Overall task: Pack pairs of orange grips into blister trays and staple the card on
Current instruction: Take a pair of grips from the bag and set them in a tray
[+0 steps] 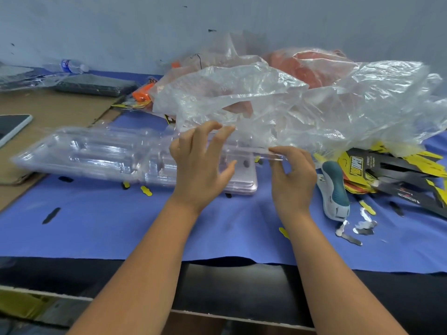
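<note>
Left hand (203, 163) spread, fingers loose; right hand (292, 175) pinches a clear blister tray (242, 151), its outline blurred.

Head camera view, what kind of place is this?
Probably a small packing workbench: a stack of clear blister trays, a pile of printed cards, and a stapler on a blue cloth.
</note>
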Demonstrator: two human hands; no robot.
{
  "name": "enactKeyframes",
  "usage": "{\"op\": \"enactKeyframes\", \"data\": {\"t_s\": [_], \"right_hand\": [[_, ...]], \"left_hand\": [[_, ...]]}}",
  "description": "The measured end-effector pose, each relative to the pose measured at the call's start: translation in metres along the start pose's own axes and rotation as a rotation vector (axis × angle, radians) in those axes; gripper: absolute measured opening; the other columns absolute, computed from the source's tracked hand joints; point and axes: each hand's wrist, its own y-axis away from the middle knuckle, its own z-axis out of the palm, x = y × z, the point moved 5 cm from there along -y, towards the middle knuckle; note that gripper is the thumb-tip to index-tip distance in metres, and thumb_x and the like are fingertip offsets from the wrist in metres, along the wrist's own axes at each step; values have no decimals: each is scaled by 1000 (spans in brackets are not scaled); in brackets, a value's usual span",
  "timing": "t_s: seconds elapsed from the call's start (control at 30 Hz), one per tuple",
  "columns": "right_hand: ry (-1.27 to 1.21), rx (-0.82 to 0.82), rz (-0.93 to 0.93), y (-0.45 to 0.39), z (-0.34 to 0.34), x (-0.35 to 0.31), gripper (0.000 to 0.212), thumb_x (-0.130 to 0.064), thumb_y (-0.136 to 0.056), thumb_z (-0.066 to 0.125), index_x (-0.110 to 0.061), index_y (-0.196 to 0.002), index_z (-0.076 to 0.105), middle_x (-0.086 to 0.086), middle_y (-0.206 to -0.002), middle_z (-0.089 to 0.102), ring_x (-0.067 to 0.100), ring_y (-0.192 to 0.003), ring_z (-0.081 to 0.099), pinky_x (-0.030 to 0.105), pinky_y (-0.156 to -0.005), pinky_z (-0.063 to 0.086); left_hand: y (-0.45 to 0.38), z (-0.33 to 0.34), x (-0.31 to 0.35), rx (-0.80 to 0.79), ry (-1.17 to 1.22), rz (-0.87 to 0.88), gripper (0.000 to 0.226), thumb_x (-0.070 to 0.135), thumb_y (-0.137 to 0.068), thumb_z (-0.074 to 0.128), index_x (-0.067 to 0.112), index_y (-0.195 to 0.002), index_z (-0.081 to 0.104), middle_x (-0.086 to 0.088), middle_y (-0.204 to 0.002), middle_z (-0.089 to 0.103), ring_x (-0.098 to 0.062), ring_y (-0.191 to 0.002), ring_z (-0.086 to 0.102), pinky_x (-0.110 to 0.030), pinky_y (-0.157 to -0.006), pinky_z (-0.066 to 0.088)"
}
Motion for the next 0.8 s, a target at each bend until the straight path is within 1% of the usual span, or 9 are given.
{"op": "enactKeyframes", "data": {"t_s": [0.07,0.13,0.23,0.3,0.37,0.47,0.57,0.67,0.8], "right_hand": [[-42,96,7,-1,-7,-4,12,-12,-87,67,-20,-93,71,-26,-88,55,4,-93,51,20,-85,40],[-148,203,111,-4,-15,-3,16,-19,-89,68,-34,-86,63,-21,-86,58,7,-89,54,16,-82,40],[-272,307,277,-11,-26,6,19,-23,-91,66,-35,-81,56,-19,-75,58,-5,-73,52,12,-72,40],[-317,326,331,-15,-31,12,20,-19,-94,63,-29,-80,53,-19,-67,58,-6,-63,54,14,-63,44],[-407,285,396,-16,-30,18,18,-18,-98,57,-24,-84,49,-10,-71,63,5,-56,61,22,-55,50],[-485,230,497,-14,-23,27,17,-19,-102,52,-21,-87,44,4,-71,68,16,-49,64,26,-50,52],[-577,277,614,-12,-21,35,18,-16,-102,49,-19,-86,43,-1,-56,66,16,-45,61,24,-46,50],[-668,308,709,-9,-17,40,15,-16,-103,49,-18,-89,43,-3,-53,65,15,-45,60,23,-46,48],[-751,296,784,-7,-11,40,17,-20,-103,50,-20,-87,44,-5,-52,63,12,-46,63,21,-48,49]], "left_hand": [[1,-1,9,30,87,31,52,28,-71,74,25,-117,50,-1,-117,44,-25,-97,46,-32,-88,28],[4,-1,19,56,220,110,32,23,-75,70,14,-101,54,-4,-96,54,-22,-82,48,-30,-77,39],[7,10,21,-160,297,80,20,29,-79,67,13,-91,64,3,-75,58,-14,-73,50,-30,-63,44],[15,30,10,-486,149,13,37,46,-80,67,25,-110,64,5,-89,58,-16,-89,54,-32,-78,40],[20,40,-2,-695,44,2,53,60,-79,62,38,-127,54,8,-104,51,-15,-104,47,-32,-90,28],[23,34,-12,-711,106,60,53,49,-85,62,37,-134,51,7,-120,51,-18,-117,44,-33,-97,25],[29,18,-37,-684,47,85,55,42,-86,67,36,-139,50,-2,-141,44,-24,-127,38,-39,-102,28],[30,4,-71,-722,3,57,57,36,-89,67,41,-141,45,-4,-148,41,-28,-129,38,-44,-103,29],[26,9,-113,-849,-132,47,55,26,-98,54,56,-139,33,17,-159,20,-24,-148,10,-50,-112,2]]}}
